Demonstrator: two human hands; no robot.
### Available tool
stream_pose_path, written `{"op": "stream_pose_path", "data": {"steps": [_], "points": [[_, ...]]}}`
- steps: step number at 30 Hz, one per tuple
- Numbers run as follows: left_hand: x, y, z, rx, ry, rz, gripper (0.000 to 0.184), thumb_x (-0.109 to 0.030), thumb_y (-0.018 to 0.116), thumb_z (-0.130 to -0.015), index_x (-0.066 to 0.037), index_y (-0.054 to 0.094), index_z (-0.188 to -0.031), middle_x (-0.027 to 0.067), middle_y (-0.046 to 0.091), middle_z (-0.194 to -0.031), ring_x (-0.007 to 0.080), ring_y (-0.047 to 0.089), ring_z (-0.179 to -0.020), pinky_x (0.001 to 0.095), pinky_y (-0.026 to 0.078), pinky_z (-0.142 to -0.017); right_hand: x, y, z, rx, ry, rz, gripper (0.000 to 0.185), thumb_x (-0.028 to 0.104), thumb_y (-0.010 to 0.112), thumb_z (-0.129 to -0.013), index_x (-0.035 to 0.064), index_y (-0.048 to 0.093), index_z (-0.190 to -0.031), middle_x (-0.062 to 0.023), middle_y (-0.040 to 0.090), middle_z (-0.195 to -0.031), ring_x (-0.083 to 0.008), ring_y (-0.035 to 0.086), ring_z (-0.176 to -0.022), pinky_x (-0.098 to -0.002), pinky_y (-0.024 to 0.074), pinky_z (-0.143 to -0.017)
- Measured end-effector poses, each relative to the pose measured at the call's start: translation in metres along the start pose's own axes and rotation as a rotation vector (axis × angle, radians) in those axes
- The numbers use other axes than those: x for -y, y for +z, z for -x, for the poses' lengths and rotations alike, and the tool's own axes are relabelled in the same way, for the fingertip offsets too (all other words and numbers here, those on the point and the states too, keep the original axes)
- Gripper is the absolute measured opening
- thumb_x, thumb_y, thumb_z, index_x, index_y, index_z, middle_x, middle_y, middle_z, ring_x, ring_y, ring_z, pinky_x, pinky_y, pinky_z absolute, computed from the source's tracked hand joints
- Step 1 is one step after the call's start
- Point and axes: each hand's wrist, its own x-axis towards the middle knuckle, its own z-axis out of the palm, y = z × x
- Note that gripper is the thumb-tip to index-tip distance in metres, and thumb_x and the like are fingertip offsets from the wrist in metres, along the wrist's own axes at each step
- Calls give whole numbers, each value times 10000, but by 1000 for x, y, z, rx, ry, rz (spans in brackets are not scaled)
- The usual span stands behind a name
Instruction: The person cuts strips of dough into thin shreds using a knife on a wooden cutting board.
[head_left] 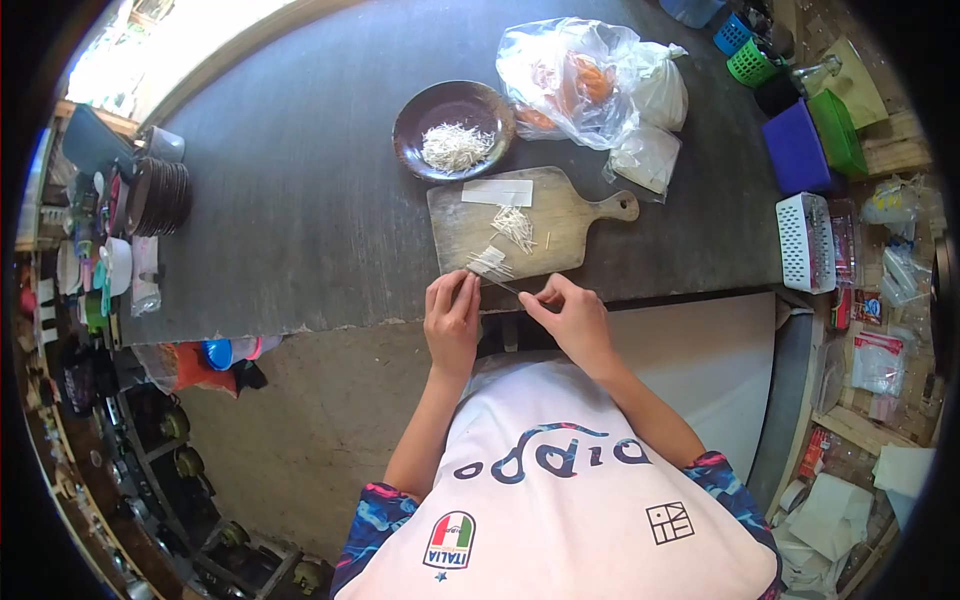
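A wooden chopping board (450,228) with a handle lies near the table's front edge. My left hand (453,315) is closed at this edge, its fingertips pressed on a small bunch of thin white strips (490,261). In a pinch, my right hand (570,315) grips a thin, dark, knife-like blade (502,286), which slants up towards the left fingertips. More cut strips (514,228) sit in a loose pile on the board. Behind them is a flat white rectangular piece (497,192). A dark round bowl (408,125) beyond the board holds a heap of white shreds (457,147).
Clear plastic bags (560,75) with orange contents stand behind the bowl, beside a white packet (645,158). Stacked dark plates (160,197) are at the table's left. Purple (797,148) and green (836,132) containers and a white basket (805,243) line the right side.
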Motion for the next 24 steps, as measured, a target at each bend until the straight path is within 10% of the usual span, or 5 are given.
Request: {"op": "stream_pose_path", "data": {"steps": [24], "points": [[5,-4,-3,6,1,61,174,-16,815,-935,15,810,-1107,89,741,-1165,306,713,-1103,432,598,-922,3,4,8,-17,8,32,413,474,792,-992,68,741,-937,-125,817,-878,-353,797,-801,-475,595,-725]]}}
